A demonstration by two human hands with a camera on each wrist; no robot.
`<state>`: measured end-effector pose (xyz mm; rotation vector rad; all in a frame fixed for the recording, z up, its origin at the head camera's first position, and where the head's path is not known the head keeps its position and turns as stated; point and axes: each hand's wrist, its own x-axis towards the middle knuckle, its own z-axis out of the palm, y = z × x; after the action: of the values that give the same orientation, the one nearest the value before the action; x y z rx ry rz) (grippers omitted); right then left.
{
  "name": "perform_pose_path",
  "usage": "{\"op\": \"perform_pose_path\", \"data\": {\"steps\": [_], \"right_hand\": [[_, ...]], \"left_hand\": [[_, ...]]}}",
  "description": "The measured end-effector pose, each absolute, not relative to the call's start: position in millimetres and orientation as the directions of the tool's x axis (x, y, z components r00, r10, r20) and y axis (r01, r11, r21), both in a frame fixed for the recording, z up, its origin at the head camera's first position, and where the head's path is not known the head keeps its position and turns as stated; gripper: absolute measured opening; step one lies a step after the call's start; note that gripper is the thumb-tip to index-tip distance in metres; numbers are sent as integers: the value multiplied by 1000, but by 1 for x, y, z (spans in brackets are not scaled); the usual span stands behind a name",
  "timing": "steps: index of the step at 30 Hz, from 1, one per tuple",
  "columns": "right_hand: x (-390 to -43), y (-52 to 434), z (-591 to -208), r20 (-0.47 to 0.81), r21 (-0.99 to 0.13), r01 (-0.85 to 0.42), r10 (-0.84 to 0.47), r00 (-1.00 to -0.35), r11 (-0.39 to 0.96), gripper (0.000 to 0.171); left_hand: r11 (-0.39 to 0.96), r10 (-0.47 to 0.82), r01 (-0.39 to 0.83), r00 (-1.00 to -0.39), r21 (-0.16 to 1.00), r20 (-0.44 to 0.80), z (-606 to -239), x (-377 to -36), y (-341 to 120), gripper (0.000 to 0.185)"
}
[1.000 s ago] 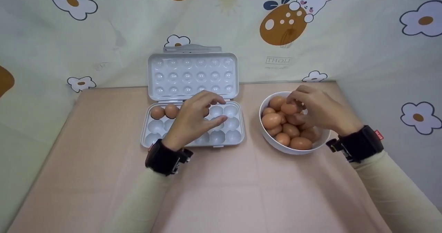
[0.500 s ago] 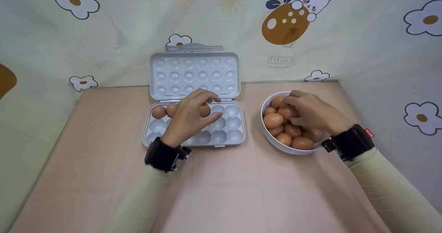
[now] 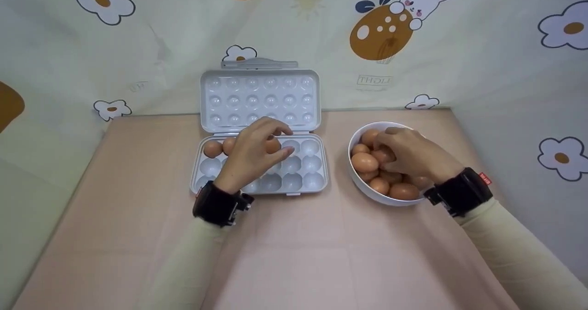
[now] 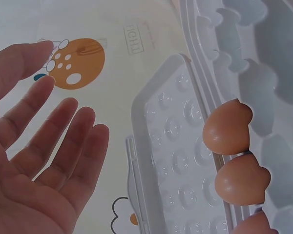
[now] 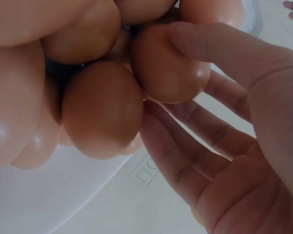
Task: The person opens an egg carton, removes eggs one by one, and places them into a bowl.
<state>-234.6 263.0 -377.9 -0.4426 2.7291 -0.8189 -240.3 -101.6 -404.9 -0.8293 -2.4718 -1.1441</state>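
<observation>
In the head view my left hand [image 3: 252, 156] hovers over a white plastic egg box [image 3: 325, 163], its fingers loosely bent and holding nothing. Brown eggs [image 3: 212, 149] sit in the back row of the box; part of that row is hidden behind the hand. On the right, my right hand [image 3: 415, 156] reaches into a white bowl [image 3: 367, 194] of brown eggs [image 3: 365, 162]. The right wrist view shows its thumb on one egg [image 5: 168, 68], with the fingers on the far side, gripping it among the others.
The box's dimpled lid [image 3: 262, 92] stands raised at the back, close to the patterned cloth [image 3: 174, 48] behind the table. A pink cover [image 3: 294, 264] lies over the tabletop. The box and bowl stand side by side with a narrow gap.
My right hand has moved left and lower into the bowl, and its fingers have closed around an egg. The left hand has shifted slightly left, staying above the box.
</observation>
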Motion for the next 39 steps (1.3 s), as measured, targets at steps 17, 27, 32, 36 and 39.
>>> {"op": "perform_pose_path", "data": {"steps": [17,27,32,36,39], "right_hand": [[-220,246,-362,-431,-871,308,-295,-853,384,66],[-210,266,-352,149,-292,-518,-497,-855,804,36],[-195,257,-341,381,-242,-605,-500,-778,758,40],[-185,244,-341,468,-271,-648,-491,-735,711,48],[-180,234,-343,476,-326,-648,-473,-742,688,53]], "left_hand": [[611,329,544,-835,575,441,-406,-246,-114,27],[603,324,538,-840,589,435,-407,-249,-117,28],[614,336,524,-850,590,405,-407,-250,-121,33],[639,362,504,-864,581,351,-406,-255,-124,35],[663,418,519,-854,540,308,-406,-263,-123,36]]}}
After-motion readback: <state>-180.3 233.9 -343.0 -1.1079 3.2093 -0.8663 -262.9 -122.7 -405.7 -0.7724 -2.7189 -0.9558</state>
